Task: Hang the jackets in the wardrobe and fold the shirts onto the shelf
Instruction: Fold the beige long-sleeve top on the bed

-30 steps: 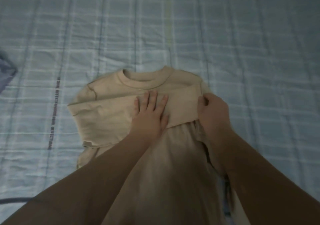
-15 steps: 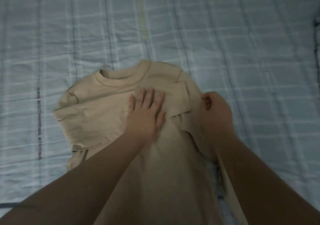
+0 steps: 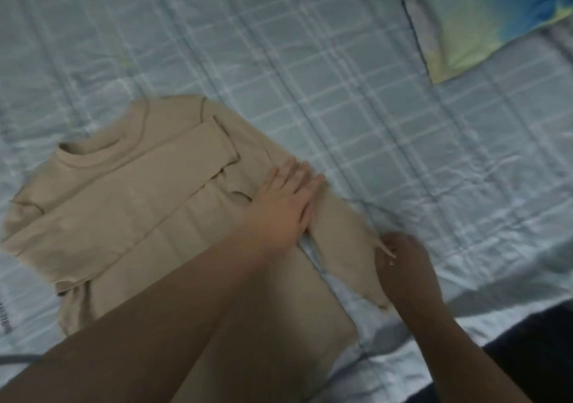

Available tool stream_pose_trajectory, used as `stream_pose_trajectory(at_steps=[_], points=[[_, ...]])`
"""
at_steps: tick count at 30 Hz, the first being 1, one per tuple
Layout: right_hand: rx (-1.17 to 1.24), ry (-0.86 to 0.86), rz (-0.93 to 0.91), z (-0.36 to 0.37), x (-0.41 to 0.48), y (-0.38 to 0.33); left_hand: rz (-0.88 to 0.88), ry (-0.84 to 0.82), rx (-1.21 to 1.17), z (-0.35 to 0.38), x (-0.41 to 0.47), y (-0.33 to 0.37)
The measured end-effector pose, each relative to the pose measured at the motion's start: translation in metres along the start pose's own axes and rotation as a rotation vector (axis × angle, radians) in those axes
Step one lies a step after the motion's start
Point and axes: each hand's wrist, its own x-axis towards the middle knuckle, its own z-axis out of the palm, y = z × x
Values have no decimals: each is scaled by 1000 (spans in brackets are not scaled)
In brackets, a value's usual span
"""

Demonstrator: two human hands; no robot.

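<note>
The beige shirt (image 3: 124,204) lies flat on the checked bedsheet (image 3: 372,123), collar away from you, 1 sleeve already folded across its chest. Your left hand (image 3: 283,199) presses open-palmed at the shirt's right edge, pinning the body as an anchor. Your right hand (image 3: 403,260), just beside that edge, pinches the other sleeve's cuff (image 3: 383,249), seemingly to fold it inward.

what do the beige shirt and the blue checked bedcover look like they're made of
Beige shirt: likely a soft matte knit, cotton-like; it has a ribbed collar and limp folds with no shine.
Blue checked bedcover: probably a smooth woven sheet with a slight sheen; bright highlights run along its creases. The frame is blurry, so neither is certain.
</note>
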Motion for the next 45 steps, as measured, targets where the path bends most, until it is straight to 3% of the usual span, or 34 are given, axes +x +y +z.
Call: stream_pose_trajectory(at_steps=[4,10,13,19,25,32,35,39,45], points=[[-162,5,185,-10,-19,20,64,-113,25,14,13,22],[-6,-186,325,-22,-10,51,99,-146,75,14,53,25],[272,-191,402,-31,-2,54,54,-190,79,4,70,27],[804,95,591,-47,18,52,-16,-142,15,-10,93,26],[594,391,425,-81,75,36,-84,70,-114,-13,131,40],[282,355,277,-83,141,46,-43,257,-77,-5,129,40],[171,333,232,-78,156,55,-125,315,5,2,101,29],[99,332,219,-79,167,58,-309,224,108,12,84,15],[58,376,158,-106,195,54,-334,-63,87,7,109,12]])
